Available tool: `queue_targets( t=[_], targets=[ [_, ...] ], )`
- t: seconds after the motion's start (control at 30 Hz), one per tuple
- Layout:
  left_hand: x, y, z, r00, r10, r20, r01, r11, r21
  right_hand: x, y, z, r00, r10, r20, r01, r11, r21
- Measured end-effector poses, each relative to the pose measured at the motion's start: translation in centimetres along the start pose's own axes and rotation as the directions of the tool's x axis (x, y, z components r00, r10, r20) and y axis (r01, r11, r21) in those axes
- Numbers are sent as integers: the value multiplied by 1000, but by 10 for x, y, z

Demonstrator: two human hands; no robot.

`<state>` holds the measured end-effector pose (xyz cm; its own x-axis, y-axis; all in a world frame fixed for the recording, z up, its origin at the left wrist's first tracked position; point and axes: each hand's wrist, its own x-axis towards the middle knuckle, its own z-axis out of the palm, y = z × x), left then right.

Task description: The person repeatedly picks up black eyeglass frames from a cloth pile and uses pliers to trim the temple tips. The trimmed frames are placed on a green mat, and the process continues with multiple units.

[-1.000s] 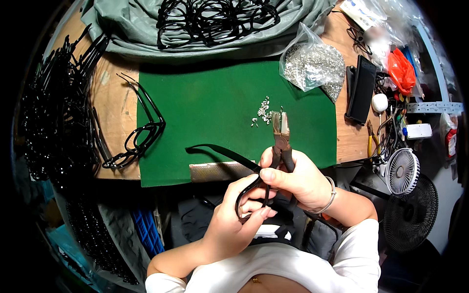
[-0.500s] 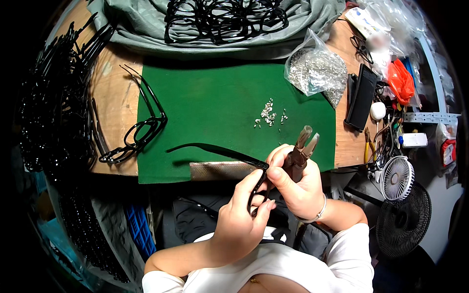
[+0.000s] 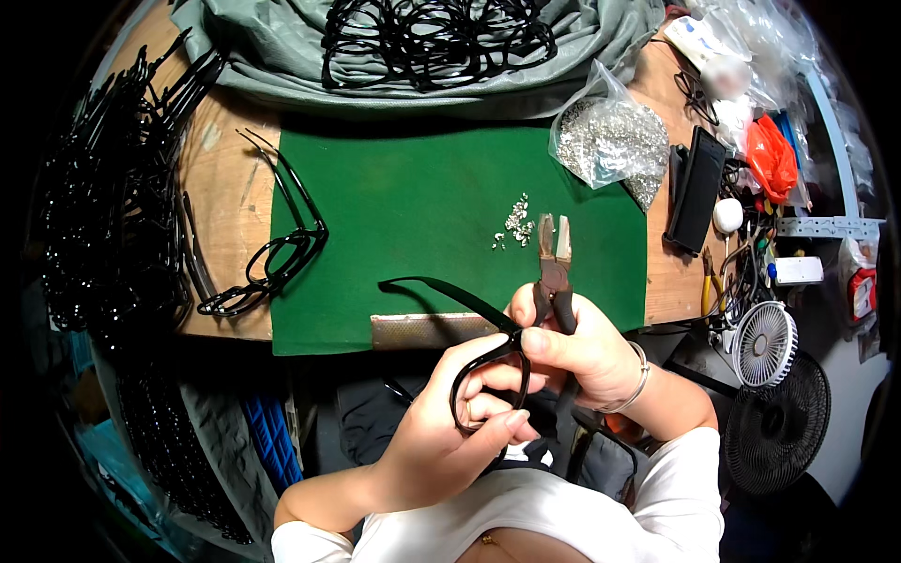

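Note:
A black eyeglass frame (image 3: 459, 380) is gripped in my left hand (image 3: 422, 427), its rim facing up and one temple arm stretching out over the front of the green mat (image 3: 404, 178). My right hand (image 3: 601, 361) is closed around a pair of pliers (image 3: 556, 267), jaws parted and pointing away from me. The right thumb presses on the frame's corner by the hinge, while the pliers' jaws stay clear of the frame. Beyond the jaws lie several tiny silvery metal pieces (image 3: 517, 222). A clear bag (image 3: 610, 141) of similar pieces sits at the mat's far right.
Black glasses (image 3: 272, 267) lie at the mat's left edge, beside a big pile of black frames (image 3: 113, 206). More frames (image 3: 436, 42) rest on grey cloth (image 3: 253, 70) at the back. Rightward are a phone (image 3: 696, 188), yellow-handled pliers (image 3: 711, 281) and a white fan (image 3: 764, 342).
The pliers have swung upright and leftward in my right hand. The held frame has turned so its rim shows more openly, and its temple arm has shifted right.

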<state>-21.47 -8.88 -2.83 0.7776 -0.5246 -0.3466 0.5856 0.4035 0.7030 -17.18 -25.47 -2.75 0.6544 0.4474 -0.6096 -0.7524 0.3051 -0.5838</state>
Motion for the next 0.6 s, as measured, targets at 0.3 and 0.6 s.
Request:
queue_targets(
  t=[0.3,0.6],
  targets=[
    [-5,0,2,1000,11,8,-11,1000,-17,-6,-9,2,996,-9,90,11,1000,-14],
    [-5,-8,7,997,65,-28,-62,991,121,-10,1,5,978,-206,-45,187,944,-271]
  ],
)
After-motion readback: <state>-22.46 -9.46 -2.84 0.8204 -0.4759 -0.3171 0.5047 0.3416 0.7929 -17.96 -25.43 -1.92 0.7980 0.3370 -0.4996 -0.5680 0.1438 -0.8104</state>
